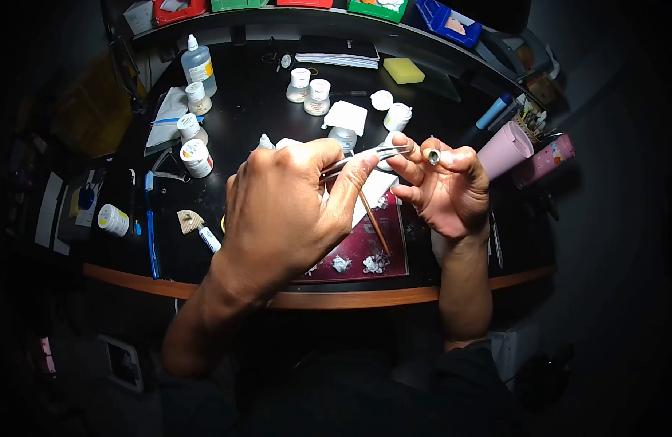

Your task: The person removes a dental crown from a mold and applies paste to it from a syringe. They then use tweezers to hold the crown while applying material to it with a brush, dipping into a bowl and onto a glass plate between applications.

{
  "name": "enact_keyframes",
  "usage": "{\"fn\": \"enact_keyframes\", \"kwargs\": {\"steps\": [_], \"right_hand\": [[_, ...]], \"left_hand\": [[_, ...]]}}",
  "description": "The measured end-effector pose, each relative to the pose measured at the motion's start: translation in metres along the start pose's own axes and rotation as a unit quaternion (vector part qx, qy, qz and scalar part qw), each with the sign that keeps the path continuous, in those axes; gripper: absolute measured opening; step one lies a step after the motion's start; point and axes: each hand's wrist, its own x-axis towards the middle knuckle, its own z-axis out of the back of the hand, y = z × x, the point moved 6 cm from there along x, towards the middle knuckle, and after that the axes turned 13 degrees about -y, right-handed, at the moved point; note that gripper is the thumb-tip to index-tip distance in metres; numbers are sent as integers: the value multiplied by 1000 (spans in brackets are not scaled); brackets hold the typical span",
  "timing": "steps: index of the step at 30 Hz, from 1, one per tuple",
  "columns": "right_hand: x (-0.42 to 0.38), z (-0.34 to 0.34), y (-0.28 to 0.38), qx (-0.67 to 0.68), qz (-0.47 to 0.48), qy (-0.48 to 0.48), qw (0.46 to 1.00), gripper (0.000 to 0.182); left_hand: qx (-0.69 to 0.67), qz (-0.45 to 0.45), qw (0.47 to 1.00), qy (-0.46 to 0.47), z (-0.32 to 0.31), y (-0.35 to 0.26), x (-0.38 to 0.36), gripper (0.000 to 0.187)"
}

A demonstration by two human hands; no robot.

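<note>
My left hand (281, 200), its back turned up, pinches a pair of metal tweezers (372, 156) between thumb and index finger. The tweezer tips point right, close to the fingers of my right hand (452, 189). That hand is palm up, its thumb and a fingertip closed on a small hollow metal cap (434, 156), dark inside, like a dental crown. Below the hands lies a dark red board (354, 251) with lumps of white paste (376, 262) and a thin brown-handled brush (374, 222). A white sheet (379, 191) is partly hidden behind my left hand.
White-capped jars (317, 97) stand at the back, with more jars (197, 159) and a squeeze bottle (197, 67) to the left. A yellow sponge (403, 71), a notebook (337, 52) and a pink cup (505, 149) are also about. The table's wooden edge (358, 298) runs in front.
</note>
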Motion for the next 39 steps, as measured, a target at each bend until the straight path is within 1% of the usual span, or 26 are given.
{"fn": "enact_keyframes", "kwargs": {"steps": [3,6,9,12,15,18,30,36,39], "right_hand": [[0,-2,-3,-7,4,-13,1000,26],[0,-4,-4,-42,20,-9,999,25],[0,-2,-5,-62,30,-8,998,24],[0,-4,-6,-92,42,-21,995,24],[-1,-4,-7,-95,47,-34,994,23],[-2,-7,-7,-97,52,-53,992,20],[-3,-12,-6,-157,68,-107,979,17],[-5,-15,-3,-213,110,-106,965,17],[-5,-21,-2,-242,131,-113,955,15]], "left_hand": [[23,-38,999,13,-6,1,-3,36],[25,-1,998,62,-9,3,-3,38],[15,6,997,70,-8,-1,-3,38],[28,-27,999,32,-7,-2,-4,37],[14,-34,999,37,-7,-3,-4,36],[-1,-54,998,18,-8,-4,-5,36],[-7,-43,999,33,-6,-6,-3,36],[7,-44,998,47,-3,-6,0,39],[16,-32,996,78,-1,-7,2,39]]}}
